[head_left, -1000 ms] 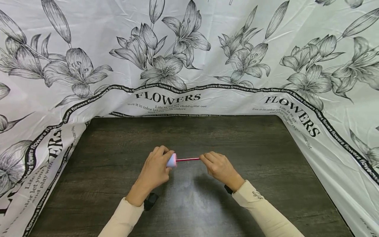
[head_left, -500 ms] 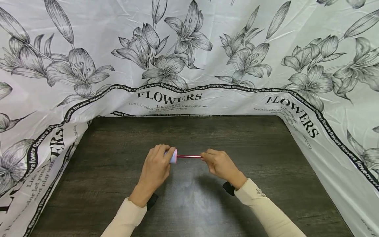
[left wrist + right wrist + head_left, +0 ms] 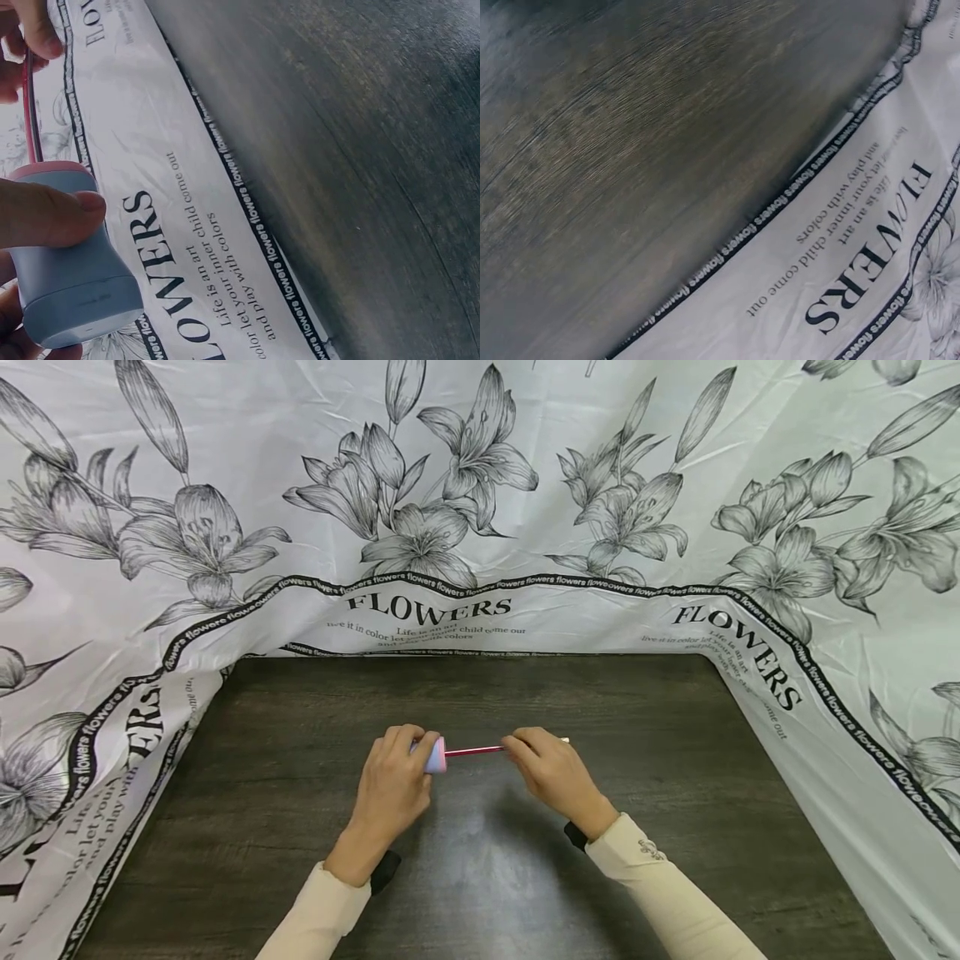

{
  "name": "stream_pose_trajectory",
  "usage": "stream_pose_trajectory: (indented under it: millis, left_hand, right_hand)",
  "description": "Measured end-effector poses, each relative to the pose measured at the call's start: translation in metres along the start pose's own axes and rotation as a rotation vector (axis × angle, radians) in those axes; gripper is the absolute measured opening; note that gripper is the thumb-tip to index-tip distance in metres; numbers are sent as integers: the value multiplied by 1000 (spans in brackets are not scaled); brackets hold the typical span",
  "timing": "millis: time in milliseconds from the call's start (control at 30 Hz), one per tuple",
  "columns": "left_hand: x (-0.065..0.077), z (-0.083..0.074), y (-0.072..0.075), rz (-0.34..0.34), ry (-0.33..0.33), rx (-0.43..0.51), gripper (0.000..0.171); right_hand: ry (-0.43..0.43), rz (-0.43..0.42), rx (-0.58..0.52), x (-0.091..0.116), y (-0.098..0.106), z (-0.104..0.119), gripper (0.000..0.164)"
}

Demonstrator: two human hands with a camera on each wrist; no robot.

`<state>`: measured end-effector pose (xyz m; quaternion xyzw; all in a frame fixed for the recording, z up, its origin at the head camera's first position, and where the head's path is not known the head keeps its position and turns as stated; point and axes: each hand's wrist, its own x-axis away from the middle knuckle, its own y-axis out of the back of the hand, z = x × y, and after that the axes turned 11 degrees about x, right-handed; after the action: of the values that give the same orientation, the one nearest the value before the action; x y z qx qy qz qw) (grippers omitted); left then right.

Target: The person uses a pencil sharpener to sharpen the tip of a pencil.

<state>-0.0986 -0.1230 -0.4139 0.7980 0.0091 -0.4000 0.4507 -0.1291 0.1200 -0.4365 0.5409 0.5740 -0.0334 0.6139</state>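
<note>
My left hand (image 3: 396,781) grips a small blue pencil sharpener (image 3: 435,756) with a pink rim, lying on its side above the table. In the left wrist view my thumb presses along the blue body of the sharpener (image 3: 79,262), and its pink end faces the other hand. A red pencil (image 3: 476,751) runs from that pink end across to my right hand (image 3: 557,778), whose fingers pinch it. Its pale far end pokes out behind the knuckles. The pencil's other tip is hidden inside the sharpener. The right wrist view shows neither hand nor pencil.
Both hands are over a dark wood-grain table (image 3: 300,693). White cloth (image 3: 600,618) with black flower prints and lettering hangs along its back and sides. A black strap (image 3: 385,872) shows at the left wrist, another (image 3: 575,836) at the right.
The right hand's grip on the pencil has shifted, and the pencil's pale end now shows beyond it. The pencil slants slightly up to the right. The left hand rose slightly with the sharpener, then stayed nearly still.
</note>
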Motion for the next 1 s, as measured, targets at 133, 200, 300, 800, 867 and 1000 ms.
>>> stream_pose_trajectory:
  millis: [133, 200, 300, 800, 867, 1000]
  left_hand:
    - [-2, -2, 0, 0, 6, 14, 47]
    - [-3, -3, 0, 0, 9, 17, 47]
    - [-5, -5, 0, 4, 13, 15, 47]
    - [-6, -7, -4, 2, -31, -7, 43]
    - [-5, -7, -6, 5, -40, -15, 42]
    - [-3, -7, -7, 9, -41, -28, 43]
  right_hand:
    - [50, -119, 72, 1, -4, -1, 19]
    - [65, -154, 96, 1, -5, -2, 18]
    - [82, -178, 117, 0, -5, -3, 19]
    - [88, -98, 73, 5, -3, -5, 27]
    - [90, -73, 60, 5, -3, -5, 29]
    - [88, -31, 35, 5, -1, -5, 31]
